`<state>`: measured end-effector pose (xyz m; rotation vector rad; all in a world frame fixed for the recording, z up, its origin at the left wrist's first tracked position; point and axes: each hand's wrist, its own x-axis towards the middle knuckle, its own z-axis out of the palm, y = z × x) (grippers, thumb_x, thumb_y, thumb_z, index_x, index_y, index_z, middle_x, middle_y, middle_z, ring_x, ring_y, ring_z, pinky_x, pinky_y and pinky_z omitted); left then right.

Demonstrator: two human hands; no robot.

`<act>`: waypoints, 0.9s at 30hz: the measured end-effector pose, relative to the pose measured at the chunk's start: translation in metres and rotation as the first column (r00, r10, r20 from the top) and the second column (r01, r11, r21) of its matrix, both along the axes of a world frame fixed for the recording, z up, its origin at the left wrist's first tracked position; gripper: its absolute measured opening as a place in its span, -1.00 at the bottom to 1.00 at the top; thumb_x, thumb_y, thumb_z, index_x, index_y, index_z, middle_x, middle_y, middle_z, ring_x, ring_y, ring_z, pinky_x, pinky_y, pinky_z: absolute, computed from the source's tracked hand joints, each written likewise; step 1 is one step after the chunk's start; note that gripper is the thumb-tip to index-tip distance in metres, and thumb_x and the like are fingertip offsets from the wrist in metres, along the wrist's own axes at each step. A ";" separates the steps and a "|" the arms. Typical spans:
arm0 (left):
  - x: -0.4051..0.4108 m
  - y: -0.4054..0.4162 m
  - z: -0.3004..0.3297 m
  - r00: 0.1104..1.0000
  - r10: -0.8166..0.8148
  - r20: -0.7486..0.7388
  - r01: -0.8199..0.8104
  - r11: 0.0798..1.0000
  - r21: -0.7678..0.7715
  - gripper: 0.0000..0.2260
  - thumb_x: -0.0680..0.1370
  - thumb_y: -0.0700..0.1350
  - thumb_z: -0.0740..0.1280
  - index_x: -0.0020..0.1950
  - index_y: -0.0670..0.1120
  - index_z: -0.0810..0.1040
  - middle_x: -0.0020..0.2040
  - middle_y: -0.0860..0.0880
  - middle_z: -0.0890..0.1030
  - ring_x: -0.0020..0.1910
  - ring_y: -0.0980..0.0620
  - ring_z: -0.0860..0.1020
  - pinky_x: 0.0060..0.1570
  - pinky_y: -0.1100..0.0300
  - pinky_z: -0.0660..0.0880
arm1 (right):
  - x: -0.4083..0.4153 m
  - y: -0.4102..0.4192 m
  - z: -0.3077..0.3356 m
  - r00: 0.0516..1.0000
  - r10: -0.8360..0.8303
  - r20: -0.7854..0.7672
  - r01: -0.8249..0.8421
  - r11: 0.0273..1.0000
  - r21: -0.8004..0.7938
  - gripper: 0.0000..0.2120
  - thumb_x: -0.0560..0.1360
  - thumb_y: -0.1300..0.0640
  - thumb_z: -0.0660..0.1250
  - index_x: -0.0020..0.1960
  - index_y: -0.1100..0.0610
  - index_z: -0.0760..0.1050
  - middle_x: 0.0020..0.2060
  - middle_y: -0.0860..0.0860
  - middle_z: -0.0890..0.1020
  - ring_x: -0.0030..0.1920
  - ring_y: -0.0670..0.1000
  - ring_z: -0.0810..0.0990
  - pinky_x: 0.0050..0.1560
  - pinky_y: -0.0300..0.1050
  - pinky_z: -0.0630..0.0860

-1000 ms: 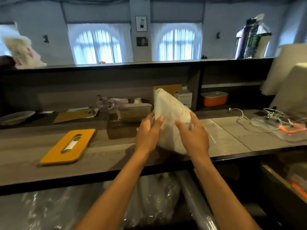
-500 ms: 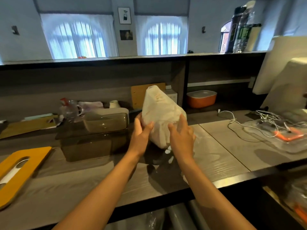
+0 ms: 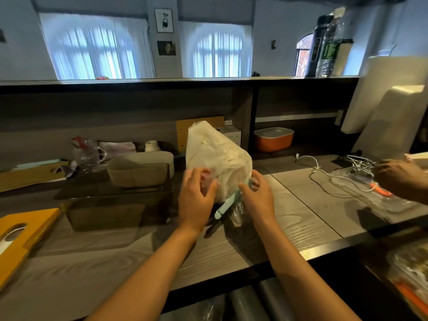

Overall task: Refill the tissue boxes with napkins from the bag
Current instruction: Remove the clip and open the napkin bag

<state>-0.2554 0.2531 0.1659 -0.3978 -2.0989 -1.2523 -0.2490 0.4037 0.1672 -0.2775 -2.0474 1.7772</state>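
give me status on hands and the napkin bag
Left hand and right hand both gripping napkin bag. Bag upright on counter. Tissue box left, unobstructed.

This is looking like the service counter of a café or small restaurant. A grey wood-grain tabletop (image 3: 289, 218) is running under a raised ledge (image 3: 162, 81), bottles (image 3: 324, 45) are standing at the upper right, and arched curtained windows (image 3: 217, 52) are glowing behind.

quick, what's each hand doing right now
Left hand: grips the left side of the bag of napkins.
Right hand: pinches the bag's lower right edge.
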 end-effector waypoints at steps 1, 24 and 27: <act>0.003 0.000 0.000 0.996 -0.085 0.019 0.086 0.995 -0.044 -0.89 0.61 -0.07 0.33 0.13 0.00 0.52 0.04 0.08 0.50 -0.02 0.21 0.50 -0.04 0.36 0.44 | 0.002 -0.001 0.002 0.998 0.068 0.001 -0.067 0.993 -0.093 -0.56 0.53 0.17 0.38 0.38 0.03 0.41 0.14 -0.04 0.55 0.09 -0.09 0.55 0.01 -0.18 0.60; -0.015 -0.026 -0.008 0.871 -0.380 0.312 0.276 0.903 0.329 -0.79 0.47 -0.25 0.48 0.04 0.00 0.67 -0.03 -0.04 0.68 0.03 -0.03 0.64 0.05 0.19 0.60 | -0.006 -0.018 0.001 0.905 0.304 -0.298 0.000 0.702 0.713 -0.77 0.57 0.18 0.34 0.21 0.09 0.60 0.11 -0.06 0.61 0.16 -0.11 0.46 0.18 -0.25 0.43; -0.015 -0.027 -0.007 0.809 -0.486 0.330 0.250 0.793 0.556 -0.75 0.46 -0.26 0.50 0.09 -0.02 0.64 0.04 -0.07 0.69 0.09 -0.04 0.64 0.11 0.07 0.61 | -0.015 -0.014 0.000 0.916 0.301 -0.266 -0.026 0.706 0.708 -0.80 0.58 0.16 0.31 0.16 0.05 0.64 0.06 -0.06 0.63 0.13 -0.07 0.44 0.16 -0.08 0.38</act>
